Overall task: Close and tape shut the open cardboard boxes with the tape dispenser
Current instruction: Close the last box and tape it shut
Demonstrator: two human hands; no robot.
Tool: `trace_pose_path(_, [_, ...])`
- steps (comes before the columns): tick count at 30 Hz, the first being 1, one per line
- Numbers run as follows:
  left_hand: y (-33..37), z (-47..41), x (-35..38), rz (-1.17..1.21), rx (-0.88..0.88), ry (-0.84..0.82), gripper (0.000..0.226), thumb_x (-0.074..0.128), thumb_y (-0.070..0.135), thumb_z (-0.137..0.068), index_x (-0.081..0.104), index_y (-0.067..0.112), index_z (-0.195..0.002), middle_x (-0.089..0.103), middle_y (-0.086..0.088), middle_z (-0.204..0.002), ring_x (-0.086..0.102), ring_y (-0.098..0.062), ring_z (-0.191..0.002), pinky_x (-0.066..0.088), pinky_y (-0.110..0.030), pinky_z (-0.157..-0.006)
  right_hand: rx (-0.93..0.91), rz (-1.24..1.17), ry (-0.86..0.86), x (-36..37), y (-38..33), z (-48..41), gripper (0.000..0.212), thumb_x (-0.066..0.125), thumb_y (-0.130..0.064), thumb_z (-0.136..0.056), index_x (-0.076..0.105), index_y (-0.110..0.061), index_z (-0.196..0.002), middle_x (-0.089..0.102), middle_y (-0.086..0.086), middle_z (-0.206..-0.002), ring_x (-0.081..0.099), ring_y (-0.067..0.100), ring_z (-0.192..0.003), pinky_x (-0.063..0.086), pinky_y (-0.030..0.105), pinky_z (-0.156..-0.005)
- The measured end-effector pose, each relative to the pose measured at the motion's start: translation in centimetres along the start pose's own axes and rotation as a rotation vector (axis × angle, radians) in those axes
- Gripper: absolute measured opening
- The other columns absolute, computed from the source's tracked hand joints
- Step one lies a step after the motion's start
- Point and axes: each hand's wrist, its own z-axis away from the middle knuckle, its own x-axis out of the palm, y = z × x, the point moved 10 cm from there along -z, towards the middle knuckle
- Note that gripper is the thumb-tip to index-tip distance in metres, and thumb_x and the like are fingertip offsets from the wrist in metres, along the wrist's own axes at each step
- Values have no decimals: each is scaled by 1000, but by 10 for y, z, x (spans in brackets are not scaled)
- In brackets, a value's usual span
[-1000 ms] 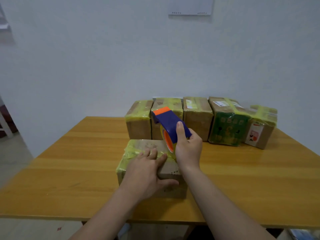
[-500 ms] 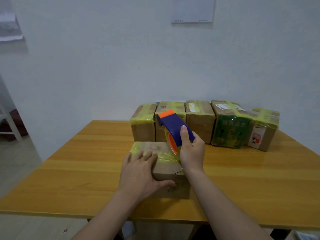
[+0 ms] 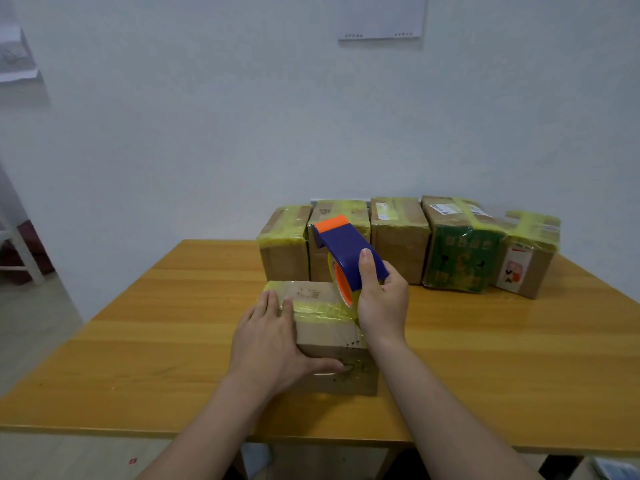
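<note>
A closed cardboard box (image 3: 323,322) lies near the front middle of the wooden table (image 3: 502,358), with yellowish clear tape across its top. My left hand (image 3: 268,344) presses flat on the box's left part, thumb on the front face. My right hand (image 3: 381,303) grips a blue tape dispenser (image 3: 348,254) with an orange tip and orange roll core. The dispenser's roll touches the box top at its right edge.
Several taped boxes stand in a row at the table's back: brown ones (image 3: 284,245) (image 3: 398,237), a green printed one (image 3: 459,254) and a tilted one (image 3: 528,258) at far right. A white wall rises behind them. Floor lies beyond the table's left edge.
My left hand has slid left along the box top. The right hand with the dispenser stays at the box's right edge. The camera has shifted slightly.
</note>
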Motion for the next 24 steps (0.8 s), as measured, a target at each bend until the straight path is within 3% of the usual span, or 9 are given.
trace_pose_path(4, [1, -3, -6, -25, 17, -15, 156, 27, 113, -44, 12, 15, -166, 10, -12, -172, 8, -25, -160, 20, -41, -127, -4, 9, -9, 1, -1, 0, 31, 52, -55, -96, 64, -26, -97, 72, -4, -90, 68, 5, -82, 51, 12, -61])
trace_pose_path(9, [-2, 6, -8, 8, 44, 52, 150, 23, 112, -48, 17, 18, -165, 13, -5, -173, 4, -21, -160, 16, -37, -127, -5, 10, -9, 0, -1, 1, 31, 52, -57, -94, 63, -29, -97, 72, -6, -91, 69, 5, -85, 53, 18, -65])
trace_pose_path(13, [-2, 5, -10, 38, 57, 38, 148, 24, 109, -48, 21, 19, -165, 19, 0, -172, 5, -21, -160, 26, -39, -125, -7, 0, -15, 1, -1, 2, 36, 51, -60, -91, 63, -27, -97, 72, -4, -91, 69, 6, -83, 53, 15, -63])
trace_pose_path(15, [-3, 7, -11, 70, 52, 55, 148, 24, 110, -46, 24, 20, -164, 21, 1, -171, 6, -20, -160, 27, -39, -124, -1, 4, -16, 1, 0, 1, 32, 52, -59, -93, 63, -29, -98, 72, -6, -92, 69, 5, -86, 56, 21, -68])
trace_pose_path(17, [-7, 10, -11, 103, 36, 86, 145, 24, 111, -47, 28, 24, -163, 19, 0, -172, 7, -20, -160, 26, -39, -124, 2, 1, -19, 0, 1, 1, 29, 52, -57, -95, 62, -30, -98, 72, -6, -93, 69, 5, -88, 57, 24, -70])
trace_pose_path(20, [-13, 11, -10, 144, -31, 80, 142, 34, 111, -42, 31, 34, -161, -3, -9, -173, 11, -26, -159, 26, -40, -124, 1, -27, -21, -1, -1, 2, 37, 51, -60, -92, 64, -27, -104, 73, -4, -95, 69, 6, -87, 53, 16, -65])
trace_pose_path(22, [-15, 9, -10, 156, -65, 48, 144, 39, 111, -36, 30, 38, -160, -14, -15, -171, 1, -35, -159, 20, -44, -126, -7, -32, -24, -1, -1, 1, 43, 51, -61, -91, 65, -23, -107, 73, -2, -95, 69, 6, -85, 52, 13, -63])
trace_pose_path(24, [-15, 6, -10, 188, -80, 6, 145, 47, 109, -35, 30, 37, -160, -7, -16, -172, 0, -36, -159, 19, -47, -126, -7, -38, -27, 0, 0, 0, 44, 50, -61, -90, 65, -23, -107, 73, -1, -95, 69, 8, -86, 52, 13, -63])
